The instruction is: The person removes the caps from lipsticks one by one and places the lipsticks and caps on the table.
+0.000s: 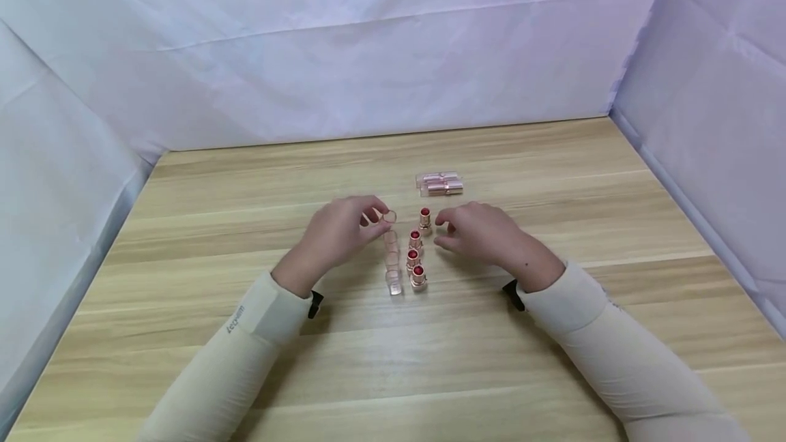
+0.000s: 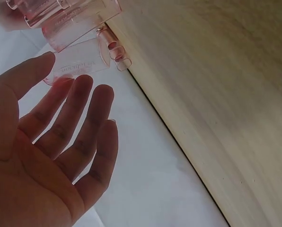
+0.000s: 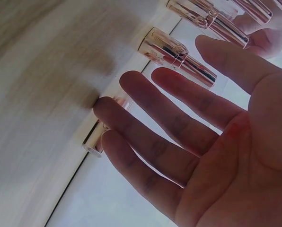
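Observation:
My left hand (image 1: 340,229) pinches a clear pink lipstick cap (image 2: 82,61) between thumb and fingertips, at the far end of a row of clear caps (image 1: 391,261) standing on the table. To the right of that row stand several uncapped lipsticks (image 1: 415,240) with rose-gold bases and red tops. The farthest lipstick (image 1: 425,218) is just left of my right hand (image 1: 479,232). That hand holds nothing; its fingers are loosely bent, and in the right wrist view the fingertips lie close to a lipstick (image 3: 176,56).
Two lipsticks with clear caps (image 1: 443,187) lie on their sides, side by side, beyond the standing ones. The wood-grain table (image 1: 368,374) is bordered by a white cloth (image 1: 393,80) at the back and on both sides.

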`<state>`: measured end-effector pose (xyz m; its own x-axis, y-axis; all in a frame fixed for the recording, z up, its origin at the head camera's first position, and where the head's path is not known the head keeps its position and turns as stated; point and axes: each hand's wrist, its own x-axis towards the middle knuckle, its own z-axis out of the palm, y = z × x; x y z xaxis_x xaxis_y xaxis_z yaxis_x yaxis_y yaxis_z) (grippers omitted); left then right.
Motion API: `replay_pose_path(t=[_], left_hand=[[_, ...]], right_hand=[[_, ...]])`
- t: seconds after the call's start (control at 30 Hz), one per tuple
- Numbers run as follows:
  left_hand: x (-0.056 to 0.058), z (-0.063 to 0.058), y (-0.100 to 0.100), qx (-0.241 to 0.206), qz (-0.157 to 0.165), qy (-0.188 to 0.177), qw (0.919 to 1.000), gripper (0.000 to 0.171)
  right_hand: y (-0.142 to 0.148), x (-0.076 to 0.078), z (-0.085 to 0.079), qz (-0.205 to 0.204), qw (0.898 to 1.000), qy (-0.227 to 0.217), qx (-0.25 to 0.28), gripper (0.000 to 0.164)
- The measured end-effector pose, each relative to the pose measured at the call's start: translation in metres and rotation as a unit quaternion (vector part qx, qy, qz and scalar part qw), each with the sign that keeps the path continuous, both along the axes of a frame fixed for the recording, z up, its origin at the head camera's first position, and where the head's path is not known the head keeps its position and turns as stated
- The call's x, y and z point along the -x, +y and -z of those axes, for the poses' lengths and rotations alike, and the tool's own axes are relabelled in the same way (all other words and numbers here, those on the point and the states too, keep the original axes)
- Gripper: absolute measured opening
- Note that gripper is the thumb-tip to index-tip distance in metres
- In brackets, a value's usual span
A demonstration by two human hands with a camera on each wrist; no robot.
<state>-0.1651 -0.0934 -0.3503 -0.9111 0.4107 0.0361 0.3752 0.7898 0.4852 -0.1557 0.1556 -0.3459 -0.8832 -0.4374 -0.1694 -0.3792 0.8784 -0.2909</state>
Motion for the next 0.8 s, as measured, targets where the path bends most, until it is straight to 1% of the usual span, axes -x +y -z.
replay_pose_path(t=[0.17, 0.47, 0.63, 0.8], left_hand=[[-0.0012, 0.0021, 0.0007, 0.007, 0.003, -0.011, 0.9999, 0.025], [-0.0035, 0.0057, 0.003, -0.005, 0.005, -0.024, 0.9997, 0.026], [-0.0049, 0.0048, 0.0068, -0.01, 0.005, -0.031, 0.9995, 0.025], [-0.0037, 0.0015, 0.0082, -0.001, 0.006, -0.032, 0.9995, 0.025]], right_hand=[[-0.0014, 0.0002, 0.0011, -0.003, 1.0, -0.001, 0.0, 0.035], [-0.0031, -0.0019, 0.0011, -0.006, 1.0, 0.007, -0.004, 0.035], [-0.0015, -0.0032, 0.0001, -0.004, 1.0, 0.013, -0.006, 0.034], [-0.0009, -0.0042, -0.0013, -0.002, 1.0, 0.013, -0.006, 0.034]])
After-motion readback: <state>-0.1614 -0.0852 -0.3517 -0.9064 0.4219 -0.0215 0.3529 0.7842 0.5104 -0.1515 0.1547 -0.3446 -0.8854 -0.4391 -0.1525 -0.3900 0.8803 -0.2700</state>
